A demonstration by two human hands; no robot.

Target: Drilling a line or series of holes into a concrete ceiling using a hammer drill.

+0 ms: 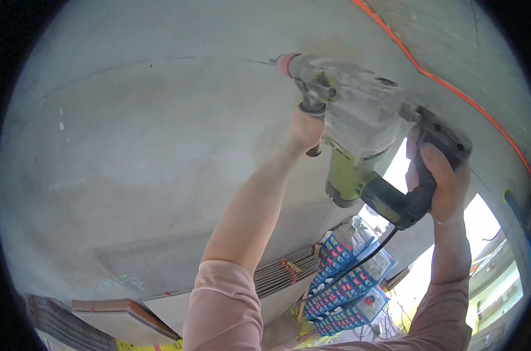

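A dusty grey and green rotary hammer drill [365, 111] is held up in both my hands, its pink-collared chuck pointing left at the grey plaster surface [160, 146]. My left hand [305, 130] is wrapped round the black side handle just behind the chuck. Round the black rear grip, the fingers of my right hand [446, 178] are closed; the trigger is hidden. The chuck end lies close to a thin dark curved line [180, 57] on the plaster. Whether a bit enters the surface, I cannot tell.
An orange conduit [429, 76] runs along the upper right. The drill's black cord [377, 251] hangs past stacked blue patterned packages [347, 284]. Stacked boards [289, 275] lean along the bottom, and a bright opening [481, 219] shows at right.
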